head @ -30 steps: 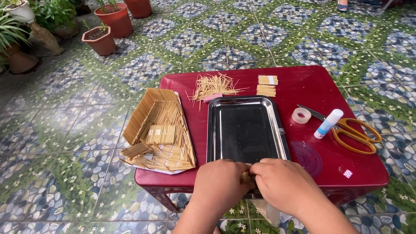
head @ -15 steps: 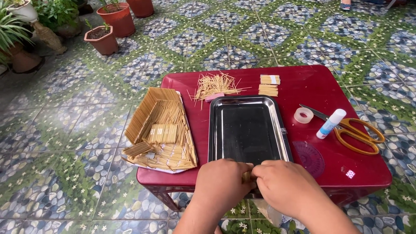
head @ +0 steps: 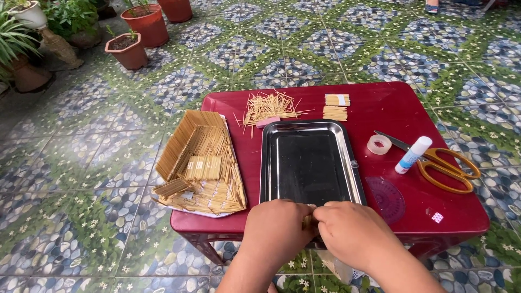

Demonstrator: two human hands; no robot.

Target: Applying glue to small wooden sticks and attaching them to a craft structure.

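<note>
Pinching together at the near edge of the red plastic worktop (head: 380, 108), the left hand (head: 274, 236) and right hand (head: 353, 236) each close a grip on a small bundle of pale thin sticks (head: 308, 220) held between them. Only a sliver of the bundle shows, so its long axis cannot be told. It sits at the near rim of the rectangular shiny metal tray (head: 266, 163). Farther off lies a loose pile of sticks (head: 268, 107); left, a woven stick box (head: 198, 160).
</note>
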